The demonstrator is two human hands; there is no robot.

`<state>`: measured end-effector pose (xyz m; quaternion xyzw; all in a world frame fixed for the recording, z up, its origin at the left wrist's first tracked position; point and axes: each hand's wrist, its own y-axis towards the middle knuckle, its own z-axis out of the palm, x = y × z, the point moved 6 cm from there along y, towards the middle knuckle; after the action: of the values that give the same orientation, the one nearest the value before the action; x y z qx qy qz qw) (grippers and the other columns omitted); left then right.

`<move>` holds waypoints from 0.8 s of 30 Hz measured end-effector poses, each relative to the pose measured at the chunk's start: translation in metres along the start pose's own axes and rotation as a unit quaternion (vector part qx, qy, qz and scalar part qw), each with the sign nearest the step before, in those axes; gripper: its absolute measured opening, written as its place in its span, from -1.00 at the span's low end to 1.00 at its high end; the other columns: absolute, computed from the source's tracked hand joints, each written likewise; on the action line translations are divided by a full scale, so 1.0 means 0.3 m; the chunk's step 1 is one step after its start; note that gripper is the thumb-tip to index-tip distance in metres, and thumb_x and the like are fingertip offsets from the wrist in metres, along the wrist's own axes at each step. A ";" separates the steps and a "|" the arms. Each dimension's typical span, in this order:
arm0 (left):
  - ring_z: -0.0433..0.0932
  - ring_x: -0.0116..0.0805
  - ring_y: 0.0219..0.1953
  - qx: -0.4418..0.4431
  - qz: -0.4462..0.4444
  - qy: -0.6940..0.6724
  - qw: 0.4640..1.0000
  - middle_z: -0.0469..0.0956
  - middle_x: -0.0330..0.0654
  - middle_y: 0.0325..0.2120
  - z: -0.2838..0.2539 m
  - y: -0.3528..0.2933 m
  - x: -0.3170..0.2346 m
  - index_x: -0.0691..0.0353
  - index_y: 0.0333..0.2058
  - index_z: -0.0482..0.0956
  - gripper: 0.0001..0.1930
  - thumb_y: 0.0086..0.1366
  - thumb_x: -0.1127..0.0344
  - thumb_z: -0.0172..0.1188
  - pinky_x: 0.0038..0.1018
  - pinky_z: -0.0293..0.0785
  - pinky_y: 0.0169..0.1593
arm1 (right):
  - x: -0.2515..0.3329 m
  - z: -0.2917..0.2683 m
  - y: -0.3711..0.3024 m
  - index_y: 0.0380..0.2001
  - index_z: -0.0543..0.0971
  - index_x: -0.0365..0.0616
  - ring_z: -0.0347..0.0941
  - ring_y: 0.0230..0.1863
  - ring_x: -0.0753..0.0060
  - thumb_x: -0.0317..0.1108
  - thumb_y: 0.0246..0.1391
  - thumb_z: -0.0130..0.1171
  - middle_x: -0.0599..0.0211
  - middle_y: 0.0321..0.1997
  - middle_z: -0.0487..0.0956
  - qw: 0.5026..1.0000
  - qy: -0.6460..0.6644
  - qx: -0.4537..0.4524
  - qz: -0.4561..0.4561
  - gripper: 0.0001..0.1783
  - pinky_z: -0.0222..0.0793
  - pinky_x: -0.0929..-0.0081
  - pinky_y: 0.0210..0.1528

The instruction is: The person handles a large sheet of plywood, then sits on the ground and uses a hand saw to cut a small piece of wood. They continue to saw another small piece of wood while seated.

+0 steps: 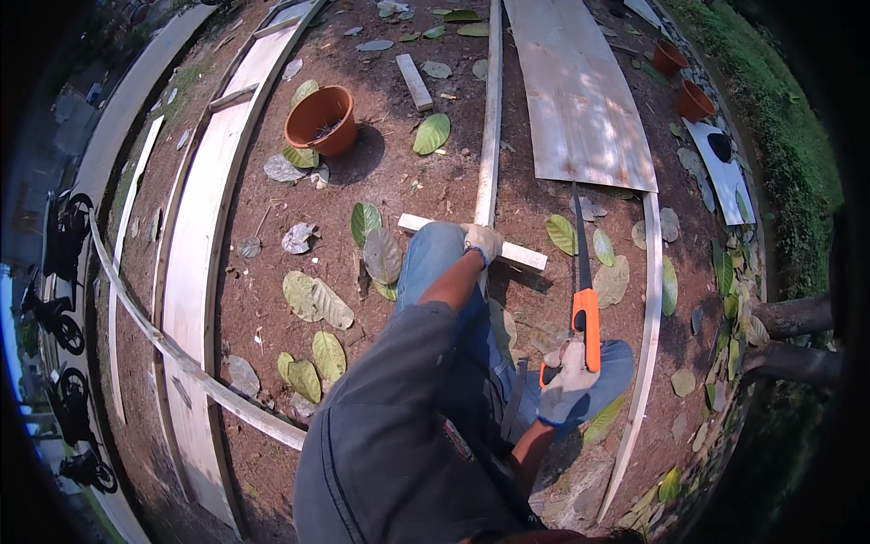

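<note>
Sawing setup on bare dirt, seen from above the person's head. Left hand, gloved, is pressed down flat-ish over a short wooden batten where it crosses a long thin strip; fingers look curled over the wood, prob. to pin it so it won't shift. The knee in blue jeans sits right beside the batten, likely adding weight or bracing the arm.

Right hand, also gloved, is wrapped tight round the orange handle of a handsaw. Blade points away from the person, tip near the edge of a big plywood sheet. Saw is off to the right of the batten, not touching it as far as I can tell; blade seems to lie low over the ground and dry leaves.

Other timber: a wide pale board along the left w/ a bent thin lath across it, another slim strip down the right, and a small offcut block up top.

Pots etc.: a terracotta-coloured plastic pot stands upright among the leaves, two more similar pots at upper right. No packages seen. One flat white panel w/ a dark round patch lies by the grass at right; can't tell if it's a sign. Motorbikes are parked at far left.
</note>
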<state>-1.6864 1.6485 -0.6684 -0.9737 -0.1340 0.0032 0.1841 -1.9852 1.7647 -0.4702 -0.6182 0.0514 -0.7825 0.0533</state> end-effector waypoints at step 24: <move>0.73 -0.01 -0.07 0.035 -0.260 -0.353 0.898 0.71 0.05 -0.10 0.104 0.041 0.102 0.15 -0.05 0.70 -0.68 0.32 0.18 0.18 -0.07 0.67 -0.12 | -0.011 -0.023 -0.026 -0.32 0.47 -0.23 0.36 -0.69 0.55 -0.43 0.19 0.15 0.42 -0.66 0.43 0.988 -0.152 0.011 0.007 -0.90 0.27 0.50 -0.60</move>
<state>-1.6555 1.6568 -0.7006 -0.8323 -0.4383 0.3030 0.1526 -1.9913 1.7731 -0.4739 -0.7290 0.0384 -0.6796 0.0723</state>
